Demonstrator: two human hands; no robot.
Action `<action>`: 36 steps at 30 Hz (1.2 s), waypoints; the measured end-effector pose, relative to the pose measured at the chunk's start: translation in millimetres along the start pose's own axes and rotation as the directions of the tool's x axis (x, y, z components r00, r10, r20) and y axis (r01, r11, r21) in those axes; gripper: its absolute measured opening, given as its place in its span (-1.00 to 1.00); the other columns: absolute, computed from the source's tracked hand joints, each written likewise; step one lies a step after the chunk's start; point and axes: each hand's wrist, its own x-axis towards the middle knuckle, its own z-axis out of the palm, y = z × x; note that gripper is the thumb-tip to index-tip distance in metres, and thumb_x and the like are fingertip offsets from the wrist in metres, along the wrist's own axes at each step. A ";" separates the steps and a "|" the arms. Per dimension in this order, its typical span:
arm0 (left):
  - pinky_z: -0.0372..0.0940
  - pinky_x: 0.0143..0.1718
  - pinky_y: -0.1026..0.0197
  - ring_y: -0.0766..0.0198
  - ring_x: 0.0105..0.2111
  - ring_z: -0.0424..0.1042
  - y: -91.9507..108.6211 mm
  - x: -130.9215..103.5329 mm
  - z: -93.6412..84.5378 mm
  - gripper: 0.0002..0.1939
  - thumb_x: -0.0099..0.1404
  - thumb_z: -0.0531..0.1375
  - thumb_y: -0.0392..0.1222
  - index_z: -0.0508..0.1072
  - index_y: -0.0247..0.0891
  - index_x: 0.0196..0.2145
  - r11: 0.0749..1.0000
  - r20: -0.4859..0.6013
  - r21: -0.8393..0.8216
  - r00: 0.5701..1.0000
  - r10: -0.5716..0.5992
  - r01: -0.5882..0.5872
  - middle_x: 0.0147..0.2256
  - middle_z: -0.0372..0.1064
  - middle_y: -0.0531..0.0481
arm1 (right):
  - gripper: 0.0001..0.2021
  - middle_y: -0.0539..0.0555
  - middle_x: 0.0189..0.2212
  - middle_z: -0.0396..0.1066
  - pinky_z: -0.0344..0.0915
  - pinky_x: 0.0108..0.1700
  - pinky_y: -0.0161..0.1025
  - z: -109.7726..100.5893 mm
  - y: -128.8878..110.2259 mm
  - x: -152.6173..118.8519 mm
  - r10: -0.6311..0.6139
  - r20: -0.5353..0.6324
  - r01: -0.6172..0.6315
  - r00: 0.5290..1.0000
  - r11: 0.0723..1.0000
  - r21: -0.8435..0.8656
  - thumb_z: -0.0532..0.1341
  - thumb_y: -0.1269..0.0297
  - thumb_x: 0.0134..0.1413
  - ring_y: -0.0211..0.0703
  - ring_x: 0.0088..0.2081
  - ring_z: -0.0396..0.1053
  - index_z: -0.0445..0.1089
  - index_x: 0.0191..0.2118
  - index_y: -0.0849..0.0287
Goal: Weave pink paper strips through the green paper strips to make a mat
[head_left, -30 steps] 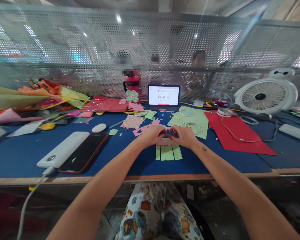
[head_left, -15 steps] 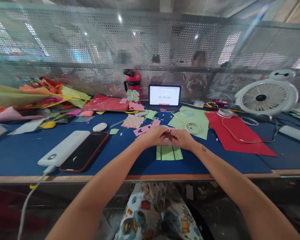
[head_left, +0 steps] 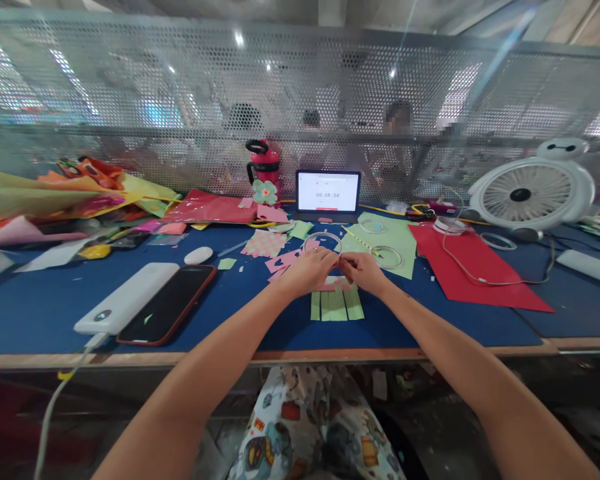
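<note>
My left hand (head_left: 309, 270) is closed around the near edge of a thin roll of tape (head_left: 323, 235), whose ring stands up behind the fingers. Fingertips of my right hand (head_left: 363, 272) are pinched together, meeting those of the left; whatever they hold is too small to make out. Just below both hands lies green paper cut into strips (head_left: 335, 308), with pink paper (head_left: 341, 285) across its top, partly hidden by the fingers. Beyond the left hand are pink paper pieces (head_left: 283, 261) and a pink-and-green woven paper square (head_left: 264, 243).
On the right, two more tape rolls (head_left: 386, 257) rest on a green sheet (head_left: 405, 237), beside a red sheet (head_left: 473, 273) and a white fan (head_left: 533, 193). A phone (head_left: 167, 305) and power bank (head_left: 127, 297) lie left. A tablet (head_left: 329, 191) and pink bottle (head_left: 265, 167) stand behind.
The tape roll has come up into fuller view above my left hand. Both hands have shifted slightly, uncovering more of the pink paper below them.
</note>
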 end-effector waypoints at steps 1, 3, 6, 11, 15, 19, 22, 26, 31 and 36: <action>0.16 -0.28 0.23 0.21 -0.29 0.31 -2.5 -0.6 -2.2 -0.84 0.30 -0.04 -0.33 0.33 -0.31 -0.33 1.000 -0.017 0.010 1.000 -0.002 0.002 -0.37 0.34 -0.09 | -0.75 -0.09 -0.77 0.20 0.07 -0.53 -0.40 -2.3 0.8 0.2 0.037 -0.034 -0.036 0.999 0.999 0.025 0.00 0.29 0.02 -0.36 -0.67 0.16 0.23 -0.60 0.20; 0.16 -0.29 0.24 0.21 -0.28 0.31 -10.2 -2.2 -7.7 -0.81 0.31 -0.07 -0.32 0.34 -0.28 -0.32 0.999 -0.035 0.013 0.998 -0.044 0.044 -0.35 0.35 -0.08 | -0.73 -0.05 -0.74 0.26 0.07 -0.54 -0.39 -7.0 2.2 0.3 0.110 -0.078 -0.102 0.991 0.989 0.105 -0.01 0.23 0.04 -0.35 -0.65 0.15 0.30 -0.55 0.21; 0.16 -0.34 0.24 0.20 -0.32 0.34 -25.3 -4.7 -14.3 -0.79 0.28 -0.06 -0.32 0.35 -0.26 -0.32 0.973 0.022 0.029 0.973 -0.230 0.229 -0.37 0.36 -0.08 | -0.62 0.02 -0.66 0.37 0.02 -0.57 -0.36 -11.9 1.2 0.0 0.170 -0.011 -0.159 0.985 0.938 0.307 -0.05 0.14 0.08 -0.34 -0.65 0.08 0.42 -0.32 0.29; 0.17 -0.39 0.22 0.14 -0.40 0.39 -40.6 -10.4 -11.6 -0.70 0.22 0.00 -0.33 0.34 -0.25 -0.10 0.873 0.182 0.130 0.854 -0.488 0.471 -0.40 0.41 -0.12 | -0.52 0.07 -0.62 0.41 -0.04 -0.59 -0.35 -13.3 -3.1 -0.8 0.184 0.155 -0.239 0.971 0.821 0.519 -0.06 0.14 0.09 -0.32 -0.64 0.07 0.35 -0.03 0.33; 0.21 -0.39 0.15 0.01 -0.37 0.42 -41.4 -14.2 -6.8 -0.45 0.22 0.08 -0.22 0.09 -0.18 0.16 0.850 0.310 0.191 0.792 -0.526 0.490 -0.39 0.43 -0.18 | -0.50 0.08 -0.62 0.42 -0.04 -0.58 -0.35 -13.0 -1.3 -1.9 0.167 0.219 -0.262 0.961 0.801 0.538 -0.05 0.14 0.09 -0.32 -0.64 0.05 0.31 0.03 0.35; 0.24 -0.24 0.07 -0.03 -0.19 0.36 -40.2 -11.8 -8.0 -0.57 0.19 0.16 -0.06 0.32 -0.26 -0.01 0.889 0.145 0.120 0.878 -0.456 0.442 -0.24 0.40 -0.24 | -0.50 0.05 -0.62 0.41 -0.01 -0.56 -0.36 -11.1 -1.6 -3.3 0.116 0.260 -0.237 0.959 0.833 0.500 -0.09 0.14 0.12 -0.33 -0.64 0.05 0.28 0.05 0.33; 0.23 -0.18 0.17 0.16 -0.22 0.36 -34.8 -7.0 -7.6 -0.80 0.25 0.11 -0.15 0.44 -0.30 -0.27 0.939 -0.090 -0.114 0.938 -0.335 0.324 -0.29 0.41 -0.13 | -0.50 0.04 -0.62 0.39 0.00 -0.56 -0.36 -9.2 -4.1 -4.2 0.090 0.278 -0.212 0.956 0.867 0.450 -0.10 0.13 0.12 -0.34 -0.65 0.05 0.30 0.02 0.35; 0.23 -0.18 0.24 0.27 -0.25 0.35 -20.8 -2.2 -2.9 -0.86 0.23 0.15 -0.16 0.45 -0.26 -0.31 0.930 -0.237 -0.365 0.960 -0.145 0.051 -0.34 0.41 -0.04 | -0.54 0.05 -0.61 0.40 0.02 -0.56 -0.34 -7.8 -7.0 -5.3 0.081 0.289 -0.197 0.954 0.896 0.398 -0.11 0.14 0.13 -0.34 -0.66 0.05 0.32 -0.06 0.36; 0.22 -0.19 0.22 0.27 -0.28 0.33 -10.0 -1.5 -1.0 -0.88 0.25 0.12 -0.22 0.44 -0.26 -0.33 0.930 -0.248 -0.368 0.965 -0.090 -0.008 -0.38 0.41 -0.04 | -0.55 0.03 -0.62 0.39 0.02 -0.57 -0.35 -6.9 -8.9 -6.7 0.054 0.293 -0.163 0.955 0.918 0.361 -0.12 0.16 0.13 -0.33 -0.66 0.05 0.32 -0.06 0.33; 0.20 -0.23 0.24 0.28 -0.33 0.31 -9.0 -1.8 -2.8 -0.83 0.27 0.07 -0.23 0.42 -0.27 -0.42 0.958 -0.229 -0.286 0.970 -0.075 0.007 -0.42 0.39 -0.03 | -0.54 0.02 -0.63 0.39 0.01 -0.58 -0.36 -5.3 -9.2 -7.8 0.030 0.296 -0.133 0.955 0.933 0.334 -0.12 0.16 0.13 -0.33 -0.65 0.06 0.32 -0.04 0.33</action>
